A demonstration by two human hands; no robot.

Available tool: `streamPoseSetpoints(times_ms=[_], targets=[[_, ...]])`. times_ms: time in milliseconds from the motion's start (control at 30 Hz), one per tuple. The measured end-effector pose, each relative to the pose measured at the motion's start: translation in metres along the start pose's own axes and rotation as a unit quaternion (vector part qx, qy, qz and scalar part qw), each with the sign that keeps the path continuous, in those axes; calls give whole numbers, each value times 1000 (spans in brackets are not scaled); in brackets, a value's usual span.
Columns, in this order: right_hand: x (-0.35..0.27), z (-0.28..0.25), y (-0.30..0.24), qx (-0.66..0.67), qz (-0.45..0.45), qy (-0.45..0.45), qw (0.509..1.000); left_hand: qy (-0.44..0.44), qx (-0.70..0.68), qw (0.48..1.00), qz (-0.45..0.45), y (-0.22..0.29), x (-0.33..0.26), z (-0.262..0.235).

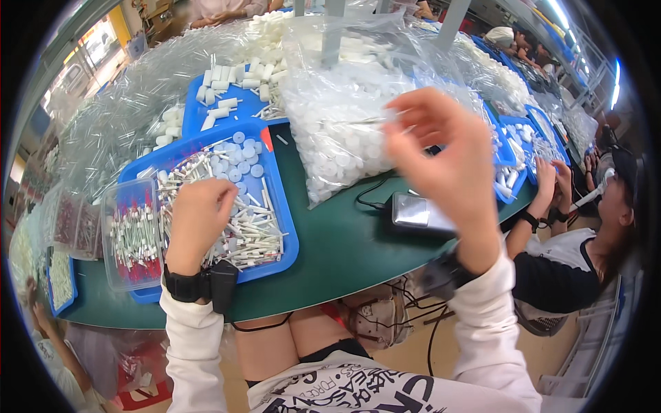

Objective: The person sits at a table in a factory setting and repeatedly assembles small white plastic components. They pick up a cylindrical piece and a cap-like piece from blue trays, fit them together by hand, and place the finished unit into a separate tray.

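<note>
Head view: blue tray [286,210] is overhung by curled left hand [200,215], clear bag [334,155] partly hidden by half-curled right hand [444,148]; whether anything is held cannot be told.

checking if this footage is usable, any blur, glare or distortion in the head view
In the head view, the right hand is motion-blurred, the left hand sharper; glare streaks the clear bag; the table bends along its edge; the lamps look blown out; the corners go black.
</note>
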State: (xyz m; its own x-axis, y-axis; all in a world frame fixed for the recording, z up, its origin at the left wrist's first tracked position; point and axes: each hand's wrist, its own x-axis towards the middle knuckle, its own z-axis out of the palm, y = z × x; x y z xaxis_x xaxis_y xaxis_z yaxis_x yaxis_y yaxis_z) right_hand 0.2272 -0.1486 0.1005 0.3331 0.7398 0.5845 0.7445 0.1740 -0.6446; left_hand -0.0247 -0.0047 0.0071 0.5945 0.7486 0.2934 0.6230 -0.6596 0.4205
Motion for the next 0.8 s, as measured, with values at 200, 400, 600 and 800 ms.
streamPoseSetpoints(times_ms=[200,400,600,800], targets=[[25,-88,131,64,151,116,980,-4,-17,997,70,-3,1,6],[28,-166,287,-262,219,328,881,29,-61,996,64,-11,5,13],[26,-156,266,-412,319,109,847,27,-51,998,21,-7,1,6],[11,-148,147,-292,196,0,936,35,8,999,35,1,-2,12]])
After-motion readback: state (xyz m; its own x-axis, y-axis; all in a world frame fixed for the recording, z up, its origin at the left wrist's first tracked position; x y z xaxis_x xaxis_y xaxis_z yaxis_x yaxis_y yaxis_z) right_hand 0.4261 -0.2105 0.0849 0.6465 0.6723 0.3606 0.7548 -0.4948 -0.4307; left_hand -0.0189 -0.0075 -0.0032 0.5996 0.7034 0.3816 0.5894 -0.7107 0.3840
